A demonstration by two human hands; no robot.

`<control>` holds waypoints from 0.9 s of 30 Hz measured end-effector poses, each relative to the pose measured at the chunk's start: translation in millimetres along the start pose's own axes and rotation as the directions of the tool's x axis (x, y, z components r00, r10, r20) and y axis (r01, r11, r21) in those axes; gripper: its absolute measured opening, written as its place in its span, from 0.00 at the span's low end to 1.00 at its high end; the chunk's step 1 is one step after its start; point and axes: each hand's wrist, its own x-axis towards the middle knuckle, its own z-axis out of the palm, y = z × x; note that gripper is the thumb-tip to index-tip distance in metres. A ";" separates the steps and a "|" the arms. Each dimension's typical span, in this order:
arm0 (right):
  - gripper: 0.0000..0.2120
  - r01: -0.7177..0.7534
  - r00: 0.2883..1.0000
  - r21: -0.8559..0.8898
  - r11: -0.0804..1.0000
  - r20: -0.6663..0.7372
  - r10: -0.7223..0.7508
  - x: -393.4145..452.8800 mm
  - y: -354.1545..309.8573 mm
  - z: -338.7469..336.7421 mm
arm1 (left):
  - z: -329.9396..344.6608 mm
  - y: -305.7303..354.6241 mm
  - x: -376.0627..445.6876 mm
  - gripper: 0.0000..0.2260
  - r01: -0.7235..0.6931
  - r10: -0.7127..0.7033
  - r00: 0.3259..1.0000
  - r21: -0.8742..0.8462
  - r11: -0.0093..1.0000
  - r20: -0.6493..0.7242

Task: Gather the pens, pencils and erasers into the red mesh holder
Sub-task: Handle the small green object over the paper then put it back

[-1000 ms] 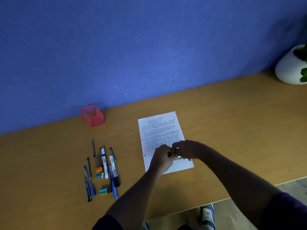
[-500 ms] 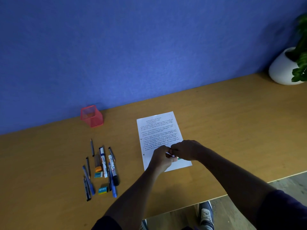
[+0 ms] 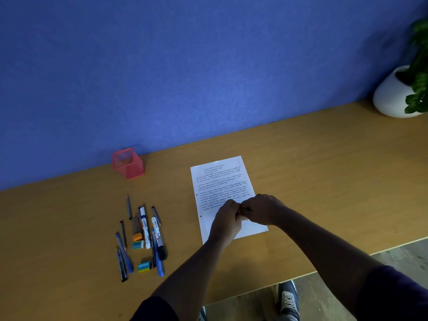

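The red mesh holder (image 3: pixel 127 163) stands empty at the back of the desk by the blue wall. In front of it lie several pens, pencils and markers, among them a white marker (image 3: pixel 144 228), a blue pen (image 3: pixel 125 253) and a pencil (image 3: pixel 128 207). Two green boxed erasers (image 3: pixel 144 266) (image 3: pixel 137 245) and an orange piece (image 3: pixel 137 237) lie among them. My left hand (image 3: pixel 225 222) and right hand (image 3: pixel 261 209) meet over a printed sheet (image 3: pixel 220 179), fingers closed on a small pale object (image 3: pixel 243 218) that is mostly hidden.
A white pot with a green plant (image 3: pixel 391 96) stands at the far right of the wooden desk (image 3: pixel 324 177). The desk's front edge runs diagonally at lower right, with floor and a shoe (image 3: pixel 288 300) below it.
My hands stay together over the sheet and shift only slightly. The green bit seen under my right hand earlier is now covered. The camera has turned a little right, showing more of the plant.
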 end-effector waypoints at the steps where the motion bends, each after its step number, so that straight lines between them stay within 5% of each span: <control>1: 0.20 0.007 1.000 -0.010 1.000 -0.014 -0.007 -1.0 -0.1 2.0 | -0.6 0.6 0.7 0.05 0.039 -0.039 0.999 -0.034 0.999 0.016; 7: 0.26 0.000 0.999 -0.083 0.997 -0.047 -0.004 -2.9 -7.7 15.6 | -4.8 -3.6 1.5 0.07 0.135 -0.123 0.981 -0.076 0.988 0.149; 15: 0.19 -0.036 0.995 -0.068 0.997 -0.096 0.029 -3.5 -14.6 20.0 | -0.8 -6.7 3.1 0.06 0.151 -0.143 0.983 -0.062 0.987 0.116; 27: 0.22 -0.002 0.995 -0.137 0.991 -0.098 -0.011 -5.3 -4.5 30.6 | 10.5 -10.0 7.6 0.06 0.170 -0.158 0.978 -0.084 0.982 0.137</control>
